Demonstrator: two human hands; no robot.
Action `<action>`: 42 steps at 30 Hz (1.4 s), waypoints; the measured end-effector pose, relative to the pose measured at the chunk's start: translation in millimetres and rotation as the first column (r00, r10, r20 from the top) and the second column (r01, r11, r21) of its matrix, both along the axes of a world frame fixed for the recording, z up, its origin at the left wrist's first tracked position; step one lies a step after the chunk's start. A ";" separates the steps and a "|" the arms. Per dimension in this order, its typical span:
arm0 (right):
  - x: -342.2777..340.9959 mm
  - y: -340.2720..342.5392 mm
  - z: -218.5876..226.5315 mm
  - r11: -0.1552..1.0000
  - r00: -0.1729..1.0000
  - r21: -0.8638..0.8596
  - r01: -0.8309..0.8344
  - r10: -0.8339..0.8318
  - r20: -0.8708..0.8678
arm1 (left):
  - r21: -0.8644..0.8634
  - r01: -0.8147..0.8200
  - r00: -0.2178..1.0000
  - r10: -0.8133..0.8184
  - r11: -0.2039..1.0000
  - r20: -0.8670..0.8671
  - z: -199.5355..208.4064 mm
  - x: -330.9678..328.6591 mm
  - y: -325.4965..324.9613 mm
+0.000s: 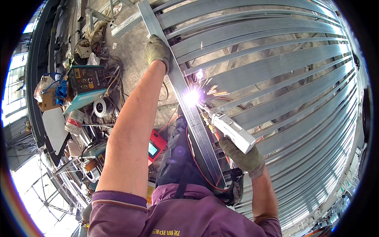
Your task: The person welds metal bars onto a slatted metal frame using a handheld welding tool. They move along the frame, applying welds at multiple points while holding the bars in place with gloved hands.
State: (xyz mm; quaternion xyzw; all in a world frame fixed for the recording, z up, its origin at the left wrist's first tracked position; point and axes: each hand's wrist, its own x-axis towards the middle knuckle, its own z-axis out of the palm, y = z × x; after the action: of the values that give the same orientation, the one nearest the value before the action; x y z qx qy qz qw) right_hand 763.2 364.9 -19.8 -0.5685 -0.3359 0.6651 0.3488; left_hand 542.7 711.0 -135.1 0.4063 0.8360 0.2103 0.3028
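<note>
My left hand (157, 52), in a grey-green work glove, is closed over the left edge of a long metal rail (153, 19) that runs from the top of the view down toward my body. A white and silver welding gun (231, 129) is gripped in my gloved right hand (244, 155). Its tip meets the rail where a slat joins it, below my left hand. Bright purple-white glare (192, 97) hides the joint, and orange sparks (215, 91) fly to the right.
Many parallel metal slats (268, 75) stretch away on the right. To the left stand a welding machine (89, 79), a wire spool (102, 107) and a tangle of cables. A red device with a lit screen (156, 146) sits by my leg. A thin red hose (194, 152) curves near the rail.
</note>
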 end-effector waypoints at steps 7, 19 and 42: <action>2.3 -0.7 4.5 0.995 1.000 -0.096 -0.013 0.012 -0.012 | 0.004 0.012 1.000 -0.012 1.000 -0.003 -14.7 -7.4 6.7; 1.6 -5.4 6.1 0.997 1.000 -0.080 -0.008 0.010 0.022 | 0.051 0.001 0.999 0.001 0.999 -0.041 -1.7 -0.2 0.8; 1.6 -13.0 12.3 0.996 0.999 -0.088 0.032 -0.032 0.009 | 0.041 0.010 1.000 -0.009 0.999 -0.017 -6.3 -3.6 2.2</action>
State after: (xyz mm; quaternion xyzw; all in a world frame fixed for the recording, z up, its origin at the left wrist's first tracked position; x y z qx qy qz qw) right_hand 764.8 351.9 -7.6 -0.5912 -0.2982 0.6715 0.3327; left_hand 539.1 713.2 -141.4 0.4182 0.8321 0.2225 0.2883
